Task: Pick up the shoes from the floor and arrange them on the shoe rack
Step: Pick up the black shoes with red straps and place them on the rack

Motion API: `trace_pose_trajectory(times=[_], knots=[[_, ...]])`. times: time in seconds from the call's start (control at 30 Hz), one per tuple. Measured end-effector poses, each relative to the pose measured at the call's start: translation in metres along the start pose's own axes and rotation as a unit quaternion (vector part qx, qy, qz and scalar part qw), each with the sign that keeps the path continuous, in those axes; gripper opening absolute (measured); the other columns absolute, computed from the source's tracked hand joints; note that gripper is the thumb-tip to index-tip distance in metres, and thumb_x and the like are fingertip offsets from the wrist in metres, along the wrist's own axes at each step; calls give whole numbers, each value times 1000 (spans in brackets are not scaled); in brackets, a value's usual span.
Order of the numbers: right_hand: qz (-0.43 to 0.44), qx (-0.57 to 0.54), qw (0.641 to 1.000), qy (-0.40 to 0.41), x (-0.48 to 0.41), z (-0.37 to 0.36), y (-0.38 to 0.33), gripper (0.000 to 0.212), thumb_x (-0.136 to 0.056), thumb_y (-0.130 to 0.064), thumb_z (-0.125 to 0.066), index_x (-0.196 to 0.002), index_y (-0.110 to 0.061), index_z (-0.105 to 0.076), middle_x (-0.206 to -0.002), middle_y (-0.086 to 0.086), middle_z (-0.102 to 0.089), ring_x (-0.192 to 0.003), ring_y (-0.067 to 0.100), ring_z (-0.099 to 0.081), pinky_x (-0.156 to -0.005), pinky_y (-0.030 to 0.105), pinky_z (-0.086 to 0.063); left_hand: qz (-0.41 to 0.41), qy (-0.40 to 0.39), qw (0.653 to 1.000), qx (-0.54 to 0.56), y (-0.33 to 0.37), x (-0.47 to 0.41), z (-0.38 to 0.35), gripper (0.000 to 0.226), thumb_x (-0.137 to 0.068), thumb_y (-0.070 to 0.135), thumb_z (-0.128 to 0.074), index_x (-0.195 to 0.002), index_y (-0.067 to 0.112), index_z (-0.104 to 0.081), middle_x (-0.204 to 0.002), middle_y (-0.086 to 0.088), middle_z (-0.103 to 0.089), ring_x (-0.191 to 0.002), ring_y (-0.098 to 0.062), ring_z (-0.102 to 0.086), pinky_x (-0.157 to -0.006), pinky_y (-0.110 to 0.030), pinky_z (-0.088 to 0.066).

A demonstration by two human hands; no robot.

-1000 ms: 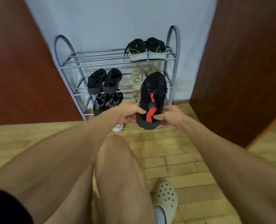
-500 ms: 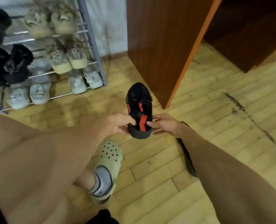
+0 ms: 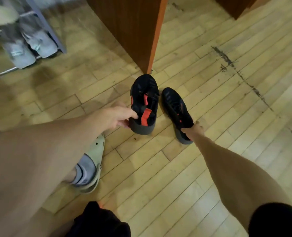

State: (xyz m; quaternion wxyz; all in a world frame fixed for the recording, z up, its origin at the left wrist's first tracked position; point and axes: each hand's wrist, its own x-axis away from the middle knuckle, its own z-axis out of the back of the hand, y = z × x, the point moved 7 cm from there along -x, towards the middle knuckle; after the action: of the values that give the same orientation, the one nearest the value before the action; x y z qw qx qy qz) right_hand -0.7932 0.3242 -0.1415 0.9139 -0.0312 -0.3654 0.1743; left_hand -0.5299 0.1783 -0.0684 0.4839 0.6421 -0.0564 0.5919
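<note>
My left hand (image 3: pixel 118 117) grips the heel collar of a black shoe with red straps (image 3: pixel 144 100), thumb inside the opening, holding it toe-away just over the wooden floor. Its black-and-red mate (image 3: pixel 175 106) lies on the floor right beside it. My right hand (image 3: pixel 194 128) is at that second shoe's heel with its fingers curled onto the collar; the shoe hides most of the hand. The metal shoe rack (image 3: pixel 56 33) is at the top left, blurred, with a pale grey pair (image 3: pixel 37 45) on its bottom shelf.
The corner of a brown wooden panel (image 3: pixel 135 31) stands on the floor just beyond the two shoes. My foot in a pale clog (image 3: pixel 94 156) is planted below my left hand. Parquet floor (image 3: pixel 227 117) stretches to the right, marked with dark scuffs.
The view swung from the rack down to the floor. My right hand let go of the first shoe and took the second one's heel; my left hand now holds the first alone.
</note>
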Motion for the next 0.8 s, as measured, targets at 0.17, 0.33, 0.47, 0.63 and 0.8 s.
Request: trace_pose_trajectory(times=[0.17,0.33,0.47,0.63,0.8], knots=[[-63,-66,996,-22,-5,-22,1,61,-82,-23,-71,-131,1,-44,-128,19,-53,-115,37,-55,-72,36,-55,6,37,999,23,-6,4,28,35,-80,3,-67,-115,2,-60,-110,-16,-67,-86,-25,-66,-62,-30,-56],[-77,-136,983,-99,-61,-84,29,71,-62,-21,-69,-127,-1,-48,-112,20,-63,-99,41,-64,-61,51,-60,14,70,997,40,-10,14,53,28,-81,-1,-65,-108,2,-60,-109,-16,-65,-92,-28,-63,-69,-33,-56],[-94,-162,975,-120,12,-59,-7,43,-85,4,-61,-122,-3,-40,-108,22,-54,-80,38,-60,-71,53,-58,22,63,995,75,-11,21,62,23,-85,-1,-59,-107,4,-58,-105,-16,-60,-89,-26,-60,-82,-35,-56],[-77,-235,954,-167,36,-63,-21,34,-85,8,-58,-116,-1,-47,-109,22,-61,-71,33,-65,-61,47,-60,29,74,992,98,-12,32,74,17,-85,-1,-58,-101,6,-59,-88,-12,-59,-77,-22,-59,-70,-34,-57],[-1,-167,971,-172,63,-60,-48,26,-81,-3,-59,-106,4,-62,-75,15,-69,-47,20,-67,-41,26,-53,0,96,991,92,1,60,99,12,-85,-3,-57,-95,5,-59,-87,-10,-58,-73,-22,-57,-71,-36,-54]])
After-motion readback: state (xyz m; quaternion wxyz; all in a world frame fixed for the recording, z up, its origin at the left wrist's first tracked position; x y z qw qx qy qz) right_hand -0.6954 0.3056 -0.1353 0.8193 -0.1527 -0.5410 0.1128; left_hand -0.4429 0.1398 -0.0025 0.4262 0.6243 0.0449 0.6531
